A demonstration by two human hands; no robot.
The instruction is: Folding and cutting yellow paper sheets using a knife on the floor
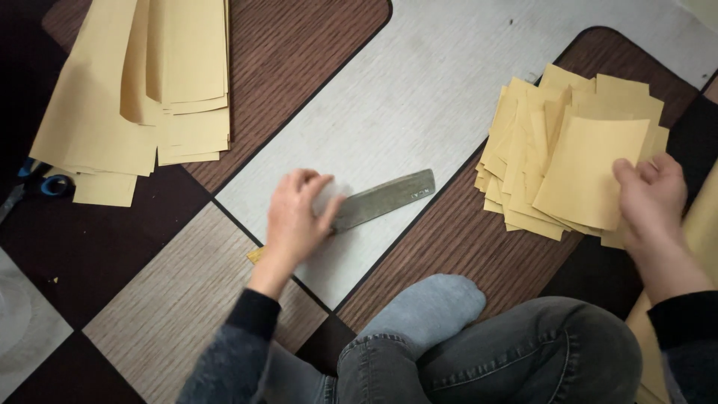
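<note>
- The floor [149, 299] is patchwork vinyl in wood-grain brown, dark and pale grey panels; a person sits on it cross-legged, in dark jeans [523, 352] and a grey sock [434, 303]
- A stack of long tan paper sheets [142, 82] lies at the upper left, fanned and partly curled, well apart from both hands
- A loose pile of small cut tan paper rectangles [546, 157] sits at the right on the brown panel
- The right hand [652, 196] rests at that pile's right edge, fingers curled around the edge of the top rectangle, thumb on top of it
- The left hand [295, 221] presses down on one end of a flat grey metal ruler [385, 198], fingers closed over it; the ruler lies slanted on the pale grey panel, its free end pointing toward the pile
- A small tan scrap [256, 255] peeks out just beside the left wrist
- Blue-handled scissors [52, 185] show at the far left edge, partly under the long sheets
</note>
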